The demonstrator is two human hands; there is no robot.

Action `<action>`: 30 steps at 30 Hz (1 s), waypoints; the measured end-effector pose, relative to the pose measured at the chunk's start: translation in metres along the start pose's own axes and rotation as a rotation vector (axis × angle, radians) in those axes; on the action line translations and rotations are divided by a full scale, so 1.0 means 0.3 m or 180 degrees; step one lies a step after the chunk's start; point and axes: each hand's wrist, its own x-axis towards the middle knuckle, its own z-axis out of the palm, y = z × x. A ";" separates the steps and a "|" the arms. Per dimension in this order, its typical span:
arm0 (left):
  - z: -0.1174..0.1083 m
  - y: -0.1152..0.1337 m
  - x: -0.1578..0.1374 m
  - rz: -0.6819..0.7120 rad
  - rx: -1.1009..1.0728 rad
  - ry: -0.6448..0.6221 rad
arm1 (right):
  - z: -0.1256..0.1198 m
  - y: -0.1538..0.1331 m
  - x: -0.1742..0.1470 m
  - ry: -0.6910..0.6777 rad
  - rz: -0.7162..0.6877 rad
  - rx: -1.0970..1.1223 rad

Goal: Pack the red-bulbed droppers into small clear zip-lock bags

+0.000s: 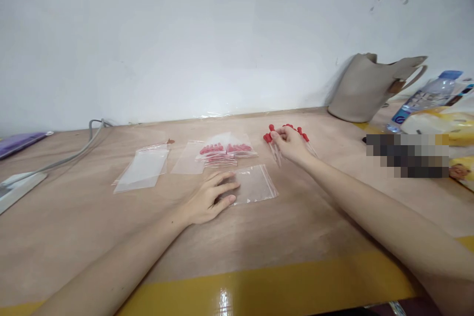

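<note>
The person's left hand (pixel 209 200) is lying with fingers spread and slightly bent, its fingertips resting over one end of a flat, clear plastic zip bag (pixel 255 185) in the middle of the brown-covered bench (pixel 289 237). Well apart from it, the right hand (pixel 292 144) is reaching farther out, thumb and fingers pinching a slender clear dropper with a red bulb (pixel 271 128), its bulb showing just above the fingertips. More red-bulbed clear droppers (pixel 304 137) are lying on both sides of the right hand, partly hidden by it. Beyond the left hand, a group of clear zip bags with red bulbs inside (pixel 213 149) is lying in overlapping layers, with a flat translucent plastic bag (pixel 188 158) sitting just beside it. Farther left, a stack of flat translucent plastic bags (pixel 144 168) is resting near a grey cable (pixel 74 155). A beige open-topped container (pixel 357 89) is standing near the white wall (pixel 185 44), and a clear plastic bottle with a blue cap (pixel 425 101) is leaning at the right.
</note>
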 end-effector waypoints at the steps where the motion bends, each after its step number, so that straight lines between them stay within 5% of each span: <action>1: 0.004 -0.001 0.002 -0.0012 -0.0056 -0.0021 | -0.015 0.021 -0.023 0.0036 0.0017 0.0456; 7: 0.004 0.005 0.012 -0.0055 -0.0119 -0.0082 | -0.041 0.089 -0.150 0.0275 0.0314 0.1688; 21: 0.000 0.005 0.015 -0.0035 -0.0074 -0.0095 | 0.008 0.107 -0.157 0.0585 0.0439 0.1935; 30: 0.000 0.007 0.013 -0.0018 -0.0047 -0.0119 | 0.013 0.081 -0.173 0.0370 0.0687 0.2315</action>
